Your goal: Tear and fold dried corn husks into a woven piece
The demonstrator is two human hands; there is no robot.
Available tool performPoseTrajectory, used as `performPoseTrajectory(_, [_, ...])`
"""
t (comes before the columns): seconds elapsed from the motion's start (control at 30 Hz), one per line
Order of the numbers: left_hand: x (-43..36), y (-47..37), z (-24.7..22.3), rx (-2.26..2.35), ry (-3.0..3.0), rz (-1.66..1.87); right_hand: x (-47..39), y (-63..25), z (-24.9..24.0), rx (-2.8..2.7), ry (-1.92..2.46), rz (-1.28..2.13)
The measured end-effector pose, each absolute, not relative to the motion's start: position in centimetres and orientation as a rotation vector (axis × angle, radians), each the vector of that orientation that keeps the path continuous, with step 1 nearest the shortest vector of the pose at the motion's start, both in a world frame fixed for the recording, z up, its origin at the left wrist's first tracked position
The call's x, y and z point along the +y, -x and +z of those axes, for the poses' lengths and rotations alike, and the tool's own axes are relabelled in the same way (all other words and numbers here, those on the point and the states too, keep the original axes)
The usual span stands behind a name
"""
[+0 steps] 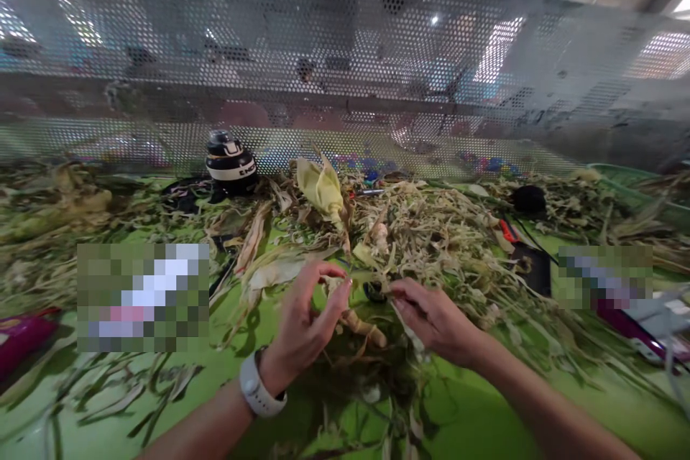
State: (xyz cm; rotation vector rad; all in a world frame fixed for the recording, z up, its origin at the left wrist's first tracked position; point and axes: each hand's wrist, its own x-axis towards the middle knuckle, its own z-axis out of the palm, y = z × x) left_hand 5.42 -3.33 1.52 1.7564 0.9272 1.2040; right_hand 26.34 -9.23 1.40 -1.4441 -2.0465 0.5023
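Note:
My left hand (311, 320), with a white watch on its wrist, is closed in a pinch, thumb and forefinger meeting near a pale, thin strip (362, 277). What lies between those fingertips is too small to make out. Across from it, my right hand (431, 316) also pinches, and its fingertips hide what they hold. Below and between the hands is a knobbly tan root-like piece (366, 329) on the green table (237, 381). Just beyond my fingers stands a pale yellow-green husk flower (320, 187) on a stalk. Dried husk strips (436, 230) lie heaped around.
A black round bottle (231, 165) with a white band stands at the back left, before a perforated metal screen (323, 36). To the right are a red-handled tool (508, 230), a dark flat object (531, 267) and a green basket (625, 176). A magenta packet (26, 345) lies left.

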Motion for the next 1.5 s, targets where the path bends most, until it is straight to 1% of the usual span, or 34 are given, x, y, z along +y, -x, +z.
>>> performPoseTrajectory(0.1, [-3.0,-5.7,1.2,0.956,-1.797,1.136,-9.2,-26.2,1.5,-2.154,1.353,0.485])
performPoseTrajectory(0.2, [-3.0,-6.0,0.6,0.910,-1.777,0.965,-8.9,-26.3,1.3,-2.184,1.299,0.467])
performPoseTrajectory(0.37, [-3.5,-6.3,0.0,0.839,-1.480,0.696,-8.6,-26.3,0.7,-2.153,1.309,0.443])
performPoseTrajectory(0.47, [-3.8,-6.5,-0.3,0.754,-1.418,0.572,-8.8,-26.0,0.3,-2.175,1.359,0.404])
performPoseTrajectory(0.73, [-3.9,-6.8,-1.3,0.612,-1.132,0.553,-9.3,-25.6,1.1,-2.225,1.349,0.289])
performPoseTrajectory(0.9, [-4.0,-6.9,-1.2,0.640,-0.961,0.515,-8.9,-25.7,0.8,-2.300,1.288,0.360])
performPoseTrajectory(1.0, [-4.0,-7.0,-1.6,0.637,-1.087,0.474,-8.7,-25.7,0.5,-2.383,1.205,0.391])
performPoseTrajectory(1.07, [-3.9,-7.0,-1.9,0.666,-1.278,0.464,-8.7,-25.6,0.3,-2.364,1.244,0.330])
performPoseTrajectory(1.17, [-4.0,-6.9,-1.9,0.790,-1.579,0.540,-8.7,-25.6,0.1,-2.298,1.353,0.232])
performPoseTrajectory(1.23, [-4.1,-6.7,-1.6,0.821,-1.705,0.574,-8.7,-25.7,0.0,-2.295,1.360,0.241])
performPoseTrajectory(1.37, [-4.2,-6.5,-1.2,0.736,-1.782,0.549,-8.5,-25.8,-0.2,-2.290,1.319,0.260])
performPoseTrajectory(1.5, [-4.1,-6.5,-1.0,0.757,-1.842,0.554,-8.4,-25.9,-0.1,-2.337,1.305,0.086])
